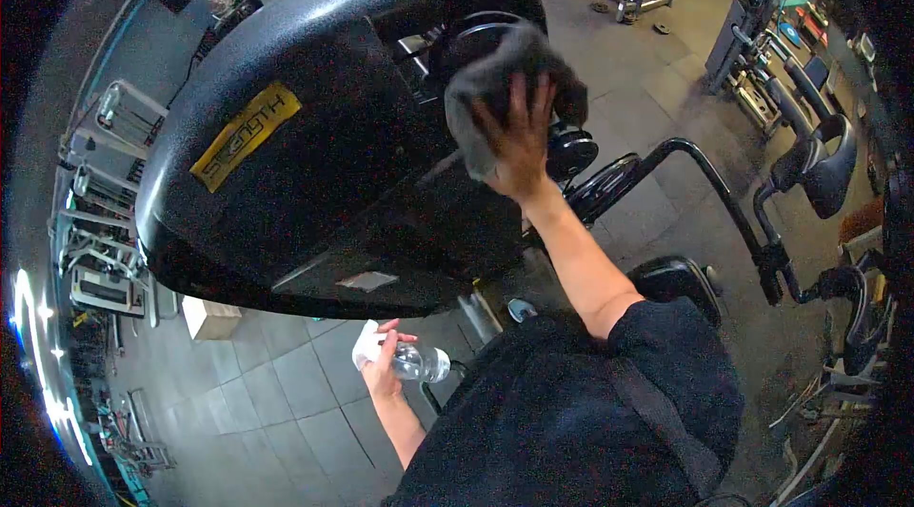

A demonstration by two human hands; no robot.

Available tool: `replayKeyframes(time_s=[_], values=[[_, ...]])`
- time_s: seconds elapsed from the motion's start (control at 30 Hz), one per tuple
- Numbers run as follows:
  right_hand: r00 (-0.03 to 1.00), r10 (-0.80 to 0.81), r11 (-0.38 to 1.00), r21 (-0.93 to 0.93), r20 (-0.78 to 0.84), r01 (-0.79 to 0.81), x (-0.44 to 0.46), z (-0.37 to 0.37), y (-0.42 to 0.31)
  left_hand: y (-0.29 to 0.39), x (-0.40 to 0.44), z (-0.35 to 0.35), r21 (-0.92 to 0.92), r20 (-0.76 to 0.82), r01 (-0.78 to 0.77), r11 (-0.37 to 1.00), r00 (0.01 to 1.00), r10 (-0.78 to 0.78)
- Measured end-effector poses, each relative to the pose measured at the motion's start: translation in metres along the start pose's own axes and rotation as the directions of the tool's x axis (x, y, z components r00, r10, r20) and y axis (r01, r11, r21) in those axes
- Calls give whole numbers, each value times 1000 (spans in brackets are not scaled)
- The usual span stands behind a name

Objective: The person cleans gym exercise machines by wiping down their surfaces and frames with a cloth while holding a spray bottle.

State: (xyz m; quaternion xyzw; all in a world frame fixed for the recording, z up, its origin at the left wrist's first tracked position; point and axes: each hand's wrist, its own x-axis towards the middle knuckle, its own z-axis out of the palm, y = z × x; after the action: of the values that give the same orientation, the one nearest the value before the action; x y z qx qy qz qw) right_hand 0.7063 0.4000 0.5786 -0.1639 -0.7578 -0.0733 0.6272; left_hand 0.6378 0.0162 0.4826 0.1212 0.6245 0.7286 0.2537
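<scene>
My right hand presses a dark grey cloth against the upper right part of a large black weight machine, its fingers spread over the cloth. Part of the machine's round pulley is hidden behind the cloth. Lower left, below the machine's bottom edge, my left hand is wrapped around a spray bottle with a clear body and a white head. The bottle lies tilted nearly sideways. A yellow label is on the machine's black side panel.
A bent black handle bar reaches out on the right, near a padded seat. A light box stands on the tiled floor at left. More gym machines line the left side, and others stand at the back.
</scene>
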Motion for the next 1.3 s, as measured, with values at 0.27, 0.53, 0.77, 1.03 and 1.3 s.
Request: replayKeyframes(time_s=[0.27, 0.53, 0.77, 1.03, 1.3], values=[[986, 69, 991, 121, -154, -50, 88, -22, -5, 8, -3, 1, 78, 10, 96, 992, 995, -97], [1000, 11, 998, -66, -3, -11, 70, -17, -8, 0, 6, -4, 41, 25, 99, 994, 995, -100], [949, 164, 984, 115, -271, -137, 55, -2, 12, -1, 0, -1, 75, -24, 85, 994, 996, -83], [959, 219, 976, 28, -182, -218, 90, -1, 8, -8, 3, -8, 89, 9, 116, 989, 993, -117], [858, 420, 871, 398, -296, -289, 41, 16, 33, -11, 18, 1, 73, -8, 74, 995, 997, -74]])
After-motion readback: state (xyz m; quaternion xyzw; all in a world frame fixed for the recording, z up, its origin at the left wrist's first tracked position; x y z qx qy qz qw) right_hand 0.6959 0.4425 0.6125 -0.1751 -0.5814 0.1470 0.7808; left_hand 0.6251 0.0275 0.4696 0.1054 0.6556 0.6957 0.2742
